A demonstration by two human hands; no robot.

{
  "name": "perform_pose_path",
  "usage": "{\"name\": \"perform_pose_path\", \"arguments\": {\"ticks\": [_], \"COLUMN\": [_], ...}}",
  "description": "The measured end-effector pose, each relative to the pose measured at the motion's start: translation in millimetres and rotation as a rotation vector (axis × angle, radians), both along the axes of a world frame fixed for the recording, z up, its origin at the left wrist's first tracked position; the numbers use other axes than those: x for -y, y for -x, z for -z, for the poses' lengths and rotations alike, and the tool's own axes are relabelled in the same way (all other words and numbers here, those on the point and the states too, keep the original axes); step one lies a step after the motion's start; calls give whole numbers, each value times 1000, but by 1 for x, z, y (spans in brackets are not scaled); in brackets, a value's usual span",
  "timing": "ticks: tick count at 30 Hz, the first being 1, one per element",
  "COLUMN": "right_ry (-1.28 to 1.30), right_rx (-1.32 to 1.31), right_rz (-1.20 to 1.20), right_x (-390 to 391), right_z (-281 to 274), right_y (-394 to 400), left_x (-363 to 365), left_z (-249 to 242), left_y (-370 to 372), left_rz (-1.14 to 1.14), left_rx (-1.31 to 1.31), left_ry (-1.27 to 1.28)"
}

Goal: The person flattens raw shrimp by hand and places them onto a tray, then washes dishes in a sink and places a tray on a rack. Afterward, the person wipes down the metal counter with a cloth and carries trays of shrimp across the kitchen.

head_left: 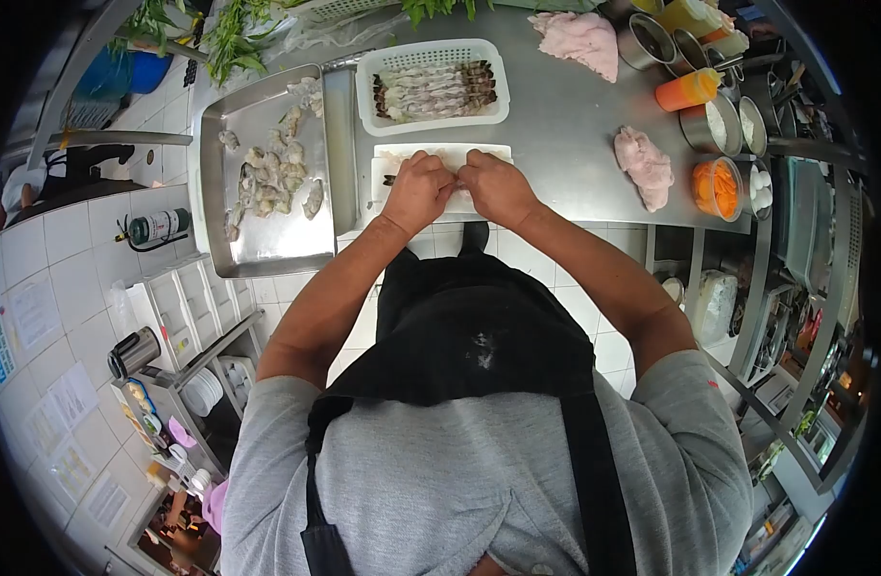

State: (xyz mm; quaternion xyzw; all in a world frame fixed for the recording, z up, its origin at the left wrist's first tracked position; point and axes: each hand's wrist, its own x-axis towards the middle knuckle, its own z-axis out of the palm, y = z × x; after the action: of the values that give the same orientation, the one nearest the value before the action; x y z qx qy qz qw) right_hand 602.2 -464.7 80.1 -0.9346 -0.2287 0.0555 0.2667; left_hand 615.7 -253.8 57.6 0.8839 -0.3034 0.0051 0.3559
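Over a white cutting board [490, 152] at the counter's front edge, my left hand [421, 192] and my right hand [498, 188] meet, their fingertips pinched together on a pale shrimp [461, 189] that they mostly hide. A dark shrimp tail [389, 180] shows on the board just left of my left hand. Behind the board, a white perforated basket [363, 91] holds shrimp [433, 91] laid side by side in a row. To the left, a deep steel tray [267, 252] contains a loose heap of grey shrimp [272, 173].
Pink cloths [644, 168] lie crumpled on the steel counter [565, 125]. An orange squeeze bottle [688, 90], a tub of orange pieces [717, 188] and metal pots [701, 127] line the right end. Leafy greens [239, 43] sit at the back left. Shelving stands lower left.
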Motion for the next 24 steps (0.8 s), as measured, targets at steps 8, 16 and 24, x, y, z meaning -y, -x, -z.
{"name": "perform_pose_path", "arguments": {"ticks": [8,16,24], "right_ry": [-79,-103,-77], "right_rx": [120,87,99], "right_rz": [-62,-125,-165], "right_x": [11,-16,-11], "right_z": [-15,12,3], "right_y": [-2,-6,-6], "left_x": [-19,-26,-41], "left_z": [-20,-14,-29], "left_y": [4,-4,-2], "left_rz": [-77,23,-60], "left_rx": [51,-26,28], "left_ry": [25,-111,-79]}}
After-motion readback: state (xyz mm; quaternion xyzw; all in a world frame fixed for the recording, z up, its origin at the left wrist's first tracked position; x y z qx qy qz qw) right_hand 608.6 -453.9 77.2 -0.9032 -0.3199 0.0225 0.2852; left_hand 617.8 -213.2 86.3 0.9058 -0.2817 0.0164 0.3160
